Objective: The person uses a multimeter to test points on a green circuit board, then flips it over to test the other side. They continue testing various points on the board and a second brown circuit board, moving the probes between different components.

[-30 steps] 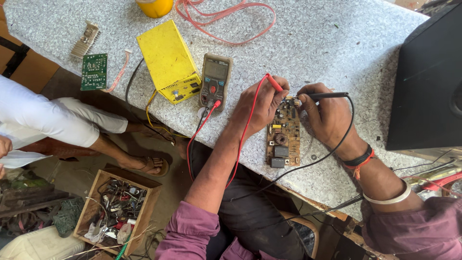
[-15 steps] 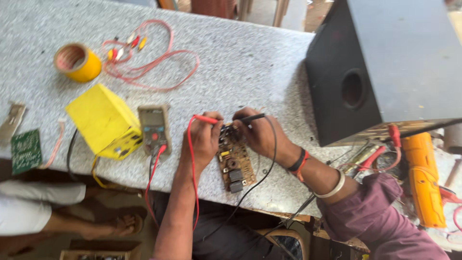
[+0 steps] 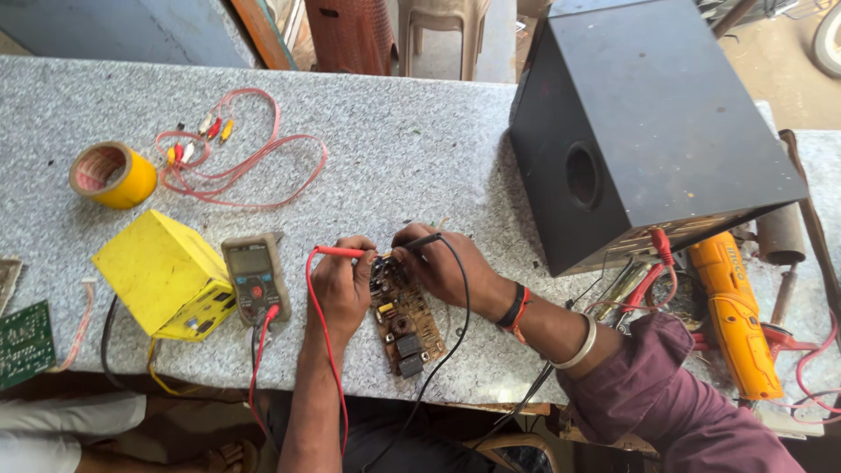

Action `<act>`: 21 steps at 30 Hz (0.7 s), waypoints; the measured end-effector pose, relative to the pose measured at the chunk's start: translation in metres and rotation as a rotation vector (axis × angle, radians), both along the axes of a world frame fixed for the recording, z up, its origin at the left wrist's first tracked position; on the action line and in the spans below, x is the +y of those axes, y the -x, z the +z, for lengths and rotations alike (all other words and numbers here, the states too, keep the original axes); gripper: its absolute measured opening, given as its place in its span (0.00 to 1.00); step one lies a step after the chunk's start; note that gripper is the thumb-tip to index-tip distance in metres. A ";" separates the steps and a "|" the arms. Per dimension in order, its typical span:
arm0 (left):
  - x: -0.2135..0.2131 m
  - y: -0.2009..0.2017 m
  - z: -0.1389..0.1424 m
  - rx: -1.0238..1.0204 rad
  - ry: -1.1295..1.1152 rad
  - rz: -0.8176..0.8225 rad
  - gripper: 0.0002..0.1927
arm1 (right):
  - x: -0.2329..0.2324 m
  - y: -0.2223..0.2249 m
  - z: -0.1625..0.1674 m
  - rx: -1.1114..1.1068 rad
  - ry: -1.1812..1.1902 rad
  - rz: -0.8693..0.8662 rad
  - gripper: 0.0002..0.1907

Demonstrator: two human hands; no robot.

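A brown circuit board (image 3: 405, 326) lies near the front edge of the grey speckled counter (image 3: 394, 158). My left hand (image 3: 342, 285) pinches a red test probe (image 3: 340, 252) whose tip rests on the board's far end. My right hand (image 3: 442, 263) holds a black test probe (image 3: 422, 242) against the same end of the board. Red and black leads run from the probes to a grey multimeter (image 3: 255, 278) lying left of my left hand.
A yellow box (image 3: 162, 273) sits beside the meter, a tape roll (image 3: 112, 174) and a red clip-lead bundle (image 3: 229, 158) behind it. A large black speaker box (image 3: 644, 123) stands right. An orange power tool (image 3: 731, 307) and a green board (image 3: 24, 343) lie at the edges.
The view has swung up and to the right, so the board and hands sit lower left of centre. Both hands stay on the probes at the board's far end.
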State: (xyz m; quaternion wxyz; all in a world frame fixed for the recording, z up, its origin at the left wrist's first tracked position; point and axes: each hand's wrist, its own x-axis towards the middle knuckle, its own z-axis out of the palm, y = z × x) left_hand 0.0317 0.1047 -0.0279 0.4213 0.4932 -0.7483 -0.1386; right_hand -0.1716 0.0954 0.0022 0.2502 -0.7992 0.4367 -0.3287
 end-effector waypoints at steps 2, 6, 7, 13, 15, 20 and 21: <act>0.000 0.000 0.000 -0.005 0.002 0.005 0.06 | 0.000 0.001 -0.001 0.021 0.005 -0.010 0.12; -0.001 0.001 -0.002 -0.011 0.027 0.000 0.06 | 0.000 0.002 -0.002 0.025 -0.001 -0.022 0.12; -0.001 0.001 -0.002 -0.018 0.036 0.002 0.06 | 0.000 0.002 -0.003 0.030 0.013 -0.021 0.12; -0.002 0.001 -0.004 -0.023 -0.011 0.020 0.06 | -0.002 0.001 -0.003 0.019 -0.015 -0.020 0.12; -0.002 0.000 -0.004 -0.015 0.017 0.006 0.06 | -0.002 0.001 -0.002 0.024 -0.018 -0.023 0.12; -0.004 0.000 -0.002 -0.002 -0.017 0.005 0.06 | -0.002 0.001 0.000 0.027 -0.050 -0.007 0.12; -0.004 0.000 -0.002 -0.001 -0.023 -0.001 0.07 | -0.002 0.001 0.000 0.030 -0.047 0.000 0.12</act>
